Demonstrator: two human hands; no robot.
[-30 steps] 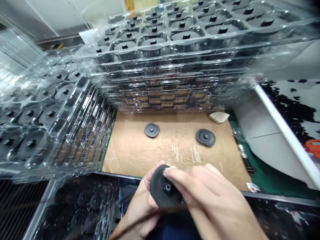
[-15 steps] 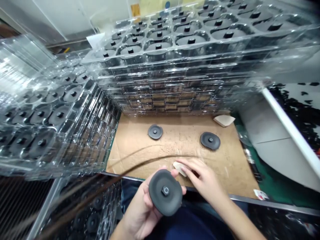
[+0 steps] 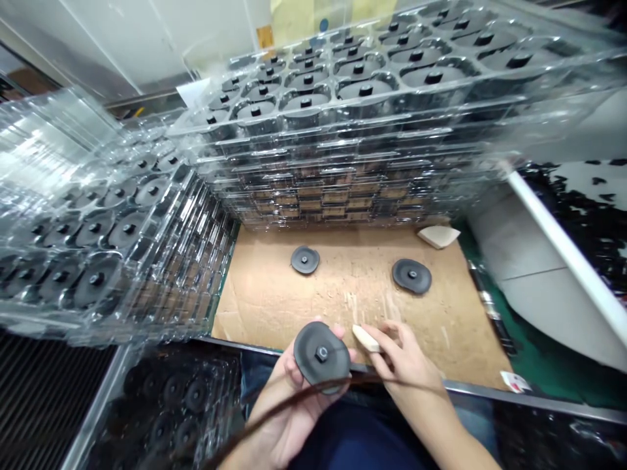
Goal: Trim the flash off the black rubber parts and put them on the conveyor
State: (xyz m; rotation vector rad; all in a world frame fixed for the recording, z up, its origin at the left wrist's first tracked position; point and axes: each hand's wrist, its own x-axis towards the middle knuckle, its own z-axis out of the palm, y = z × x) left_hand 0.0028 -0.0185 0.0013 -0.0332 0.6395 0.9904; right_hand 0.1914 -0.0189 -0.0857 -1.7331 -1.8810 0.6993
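My left hand (image 3: 289,405) holds a round black rubber disc (image 3: 321,356) with a small hub in its middle, face up, just above the near edge of a brown cardboard sheet (image 3: 353,294). To its right, my right hand (image 3: 406,365) pinches a small pale wedge-shaped piece (image 3: 366,338) close beside the disc. Two more black discs (image 3: 304,260) (image 3: 411,275) lie flat on the cardboard farther back. A thin dark strand crosses the view in front of my hands.
Tall stacks of clear plastic trays (image 3: 353,130) filled with black discs wall in the back, and another stack (image 3: 98,222) stands at the left. A further tray (image 3: 166,405) sits low at the near left. A second pale wedge (image 3: 438,236) lies at the cardboard's back right corner. A white sheet (image 3: 539,281) is at the right.
My right hand came off the disc, went to the cardboard, and now holds the pale wedge near the disc. The left hand kept the disc and raised it slightly toward the cardboard edge.
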